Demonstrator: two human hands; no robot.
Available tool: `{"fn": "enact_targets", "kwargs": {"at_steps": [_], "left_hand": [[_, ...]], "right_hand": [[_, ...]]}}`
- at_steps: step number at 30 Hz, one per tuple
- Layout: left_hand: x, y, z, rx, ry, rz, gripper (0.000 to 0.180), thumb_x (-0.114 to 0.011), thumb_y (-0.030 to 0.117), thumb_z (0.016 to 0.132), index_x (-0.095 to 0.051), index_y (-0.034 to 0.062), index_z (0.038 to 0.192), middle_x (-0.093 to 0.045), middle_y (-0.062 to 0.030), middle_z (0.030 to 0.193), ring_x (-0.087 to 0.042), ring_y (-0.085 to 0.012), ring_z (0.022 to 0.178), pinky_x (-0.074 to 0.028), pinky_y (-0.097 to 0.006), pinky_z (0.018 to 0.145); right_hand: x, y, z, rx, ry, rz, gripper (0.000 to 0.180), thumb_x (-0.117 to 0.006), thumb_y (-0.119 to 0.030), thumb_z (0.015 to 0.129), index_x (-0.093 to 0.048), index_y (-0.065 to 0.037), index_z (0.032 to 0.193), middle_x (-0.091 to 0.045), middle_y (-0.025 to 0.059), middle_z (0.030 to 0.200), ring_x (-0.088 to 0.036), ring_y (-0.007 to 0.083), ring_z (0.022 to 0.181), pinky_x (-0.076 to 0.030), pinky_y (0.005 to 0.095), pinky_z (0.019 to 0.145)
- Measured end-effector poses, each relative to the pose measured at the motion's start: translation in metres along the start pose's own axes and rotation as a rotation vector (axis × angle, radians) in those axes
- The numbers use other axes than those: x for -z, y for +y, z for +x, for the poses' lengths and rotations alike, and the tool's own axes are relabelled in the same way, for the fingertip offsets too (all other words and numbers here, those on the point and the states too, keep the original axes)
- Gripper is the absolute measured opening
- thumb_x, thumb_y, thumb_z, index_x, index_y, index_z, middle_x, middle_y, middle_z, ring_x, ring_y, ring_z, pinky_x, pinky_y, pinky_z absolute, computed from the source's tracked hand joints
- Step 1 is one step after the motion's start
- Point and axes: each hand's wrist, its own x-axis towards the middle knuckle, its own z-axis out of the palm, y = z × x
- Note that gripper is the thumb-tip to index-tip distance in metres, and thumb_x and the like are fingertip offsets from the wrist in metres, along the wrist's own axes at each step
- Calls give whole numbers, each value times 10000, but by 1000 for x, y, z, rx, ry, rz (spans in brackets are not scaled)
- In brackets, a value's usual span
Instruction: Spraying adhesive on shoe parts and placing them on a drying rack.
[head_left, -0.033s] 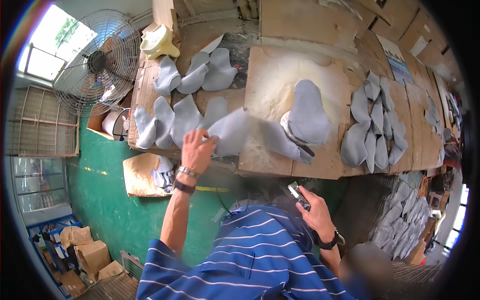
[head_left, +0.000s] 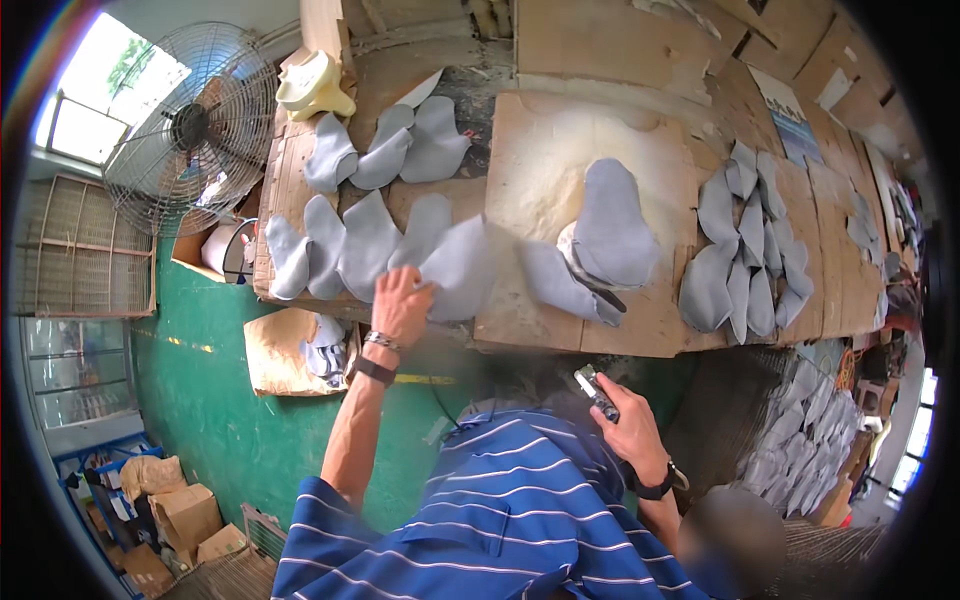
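Observation:
My left hand [head_left: 402, 305] pinches the lower left edge of a grey cut piece [head_left: 460, 268], curved like a shoe upper and smeared by motion. It hangs tilted over the near edge of the table, beside a row of similar grey pieces [head_left: 365, 245]. In front of my body, my right hand [head_left: 632, 425] is closed round a small silver-and-black tool [head_left: 597, 392]; its exact kind is unclear. On the pale-coated cardboard [head_left: 525, 170] lies a large grey piece [head_left: 617, 225], with another grey piece [head_left: 570, 285] to its left, partly under it.
More grey pieces [head_left: 745, 240] are heaped on the right of the table, and a pile [head_left: 800, 440] sits below. At the left stand a large fan [head_left: 190, 125] and a cream plastic object [head_left: 312, 85]. A cardboard box [head_left: 275, 355] rests on the green floor.
The grey piece in my left hand has swung slightly left and down, now more upright. My left hand has shifted a little right and down. My right hand stays nearly still.

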Motion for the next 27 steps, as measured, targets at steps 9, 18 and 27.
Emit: {"fn": "enact_targets", "kwargs": {"at_steps": [9,18,27], "left_hand": [[-55,6,-36,484,-273,-228,632,-606,-12,734,-517,116,1347,-579,-76,1185,-546,-276,1141,-379,-469,985],[-49,51,39,144,106,-287,441,-699,49,705,-661,93,1142,-600,-104,1088,-563,-306,1050,-455,-405,910],[-152,70,138,-97,-268,-234,488,-782,113,717,-671,194,1186,-465,-82,1387,-428,-325,1294,-382,-487,1027]], "right_hand": [[0,22,-24,-88,94,15,496,-699,-67,800,-581,45,1268,-639,281,1138,-626,433,1022,-501,397,898],[-1,37,-27,-73,126,30,506,-698,-112,827,-565,12,1300,-657,243,1114,-628,420,988,-507,432,860],[9,52,-31,-118,110,55,497,-696,-91,810,-580,36,1276,-642,271,1151,-626,431,1021,-503,399,890]]}}
